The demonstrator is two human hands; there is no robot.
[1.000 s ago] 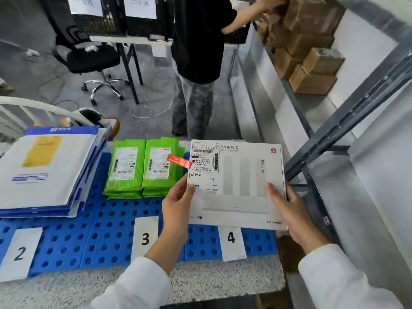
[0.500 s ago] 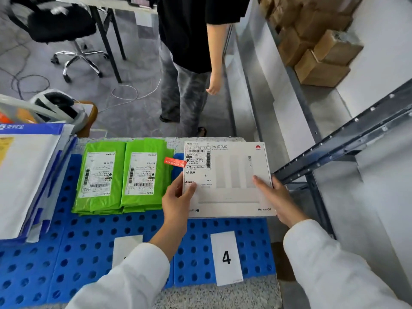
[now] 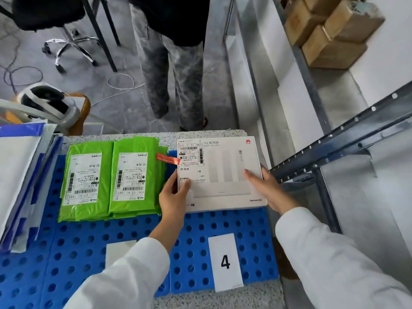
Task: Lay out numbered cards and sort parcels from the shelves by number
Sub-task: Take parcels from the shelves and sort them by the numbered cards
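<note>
White parcel box point(image 3: 225, 175): positioned flat, label side up, over the far right section of the blue perforated mat point(image 3: 89, 241), in line with the card marked 4 point(image 3: 225, 262) and beyond it. Whether the box rests on the mat or is held just above it cannot be determined.

Left hand point(image 3: 174, 197): grasps the near left corner of the box, thumb on the top face over the shipping label.

Right hand point(image 3: 267, 188): grasps the right edge of the box, thumb laid across the top face.

Two green parcels point(image 3: 87, 179) lie side by side on the mat, just left of the box. A red tag point(image 3: 167, 159) projects from the box's left edge toward them. A second card point(image 3: 118, 250) sits left of card 4; the left sleeve hides its number. A stack of white-and-blue envelopes point(image 3: 17, 175) occupies the left end. The mat lies on a speckled table point(image 3: 223, 299). A metal shelf frame point(image 3: 334, 148) stands to the right, with cardboard boxes point(image 3: 330, 32) on a shelf behind it.
</note>
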